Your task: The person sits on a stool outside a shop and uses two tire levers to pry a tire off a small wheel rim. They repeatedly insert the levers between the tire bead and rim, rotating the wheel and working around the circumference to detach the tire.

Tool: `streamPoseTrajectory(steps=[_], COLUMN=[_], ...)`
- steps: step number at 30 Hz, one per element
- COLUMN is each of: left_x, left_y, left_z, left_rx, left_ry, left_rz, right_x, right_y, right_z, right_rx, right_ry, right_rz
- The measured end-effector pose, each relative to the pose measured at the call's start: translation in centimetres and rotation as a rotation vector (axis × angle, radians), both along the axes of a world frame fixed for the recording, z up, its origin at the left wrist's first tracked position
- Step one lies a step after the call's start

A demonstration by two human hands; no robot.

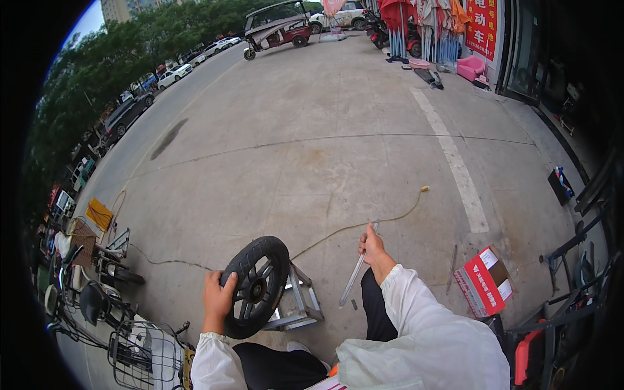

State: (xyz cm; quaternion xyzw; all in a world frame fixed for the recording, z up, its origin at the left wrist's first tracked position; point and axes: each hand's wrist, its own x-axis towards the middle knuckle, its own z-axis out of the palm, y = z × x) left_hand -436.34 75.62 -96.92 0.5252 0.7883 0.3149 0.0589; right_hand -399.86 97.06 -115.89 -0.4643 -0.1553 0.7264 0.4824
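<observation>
My left hand (218, 294) grips the tyre of a small black spoked wheel (258, 288) at its left side, thumb on the tread. The wheel stands tilted on edge, against or over a grey metal stand (305, 298); where it rests is partly hidden. In front of my right knee, my right hand (372, 246) is closed round the upper part of a long, flat metal bar (351, 284), likely a tyre lever. Its lower end points down toward the ground, apart from the wheel. A small dark piece (354, 304) lies near that end.
A thin cable (338, 231) with a yellow end runs over the concrete behind the stand. To the right sit a red and white carton (484, 281) and a dark metal frame (559, 318). Electric bikes with a wire basket (146, 354) crowd the left. Far off stands a three-wheeler (278, 29).
</observation>
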Motion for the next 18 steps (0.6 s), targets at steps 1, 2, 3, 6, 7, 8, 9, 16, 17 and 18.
streamPoseTrajectory(steps=[1,2,3,6,7,8,9,16,17,18], left_x=[0.2,0.4,0.6,0.5,0.4,0.4,0.6,1.4,1.4,1.3], left_y=[0.1,0.1,0.0,0.0,0.0,-0.1,-0.2,-0.3,-0.3,-0.3], left_z=[0.0,0.1,0.4,0.4,0.3,0.3,0.4,0.3,0.2,0.1], left_rx=[-0.006,-0.008,-0.011,-0.039,-0.051,-0.055,-0.058,-0.049,-0.035,-0.023], left_ry=[-0.006,-0.011,-0.013,0.008,0.020,0.033,0.046,0.062,0.052,0.043], left_rz=[0.013,0.012,0.013,0.026,0.032,0.033,0.034,0.047,0.047,0.048], right_x=[0.0,0.0,-0.1,-0.3,-0.4,-0.4,-0.4,0.1,0.2,0.2], right_y=[0.0,0.0,0.0,-0.2,-0.2,-0.3,-0.3,-0.5,-0.5,-0.5], right_z=[-0.1,-0.2,-0.2,-0.1,0.0,0.0,0.0,0.0,0.0,0.1], right_rx=[0.002,0.004,0.000,-0.006,-0.005,-0.004,-0.010,-0.012,-0.017,-0.017], right_ry=[-0.002,-0.004,-0.008,-0.011,-0.006,0.000,0.006,0.026,0.024,0.026], right_rz=[0.008,0.016,0.012,0.001,-0.002,-0.004,-0.006,-0.001,-0.008,-0.006])
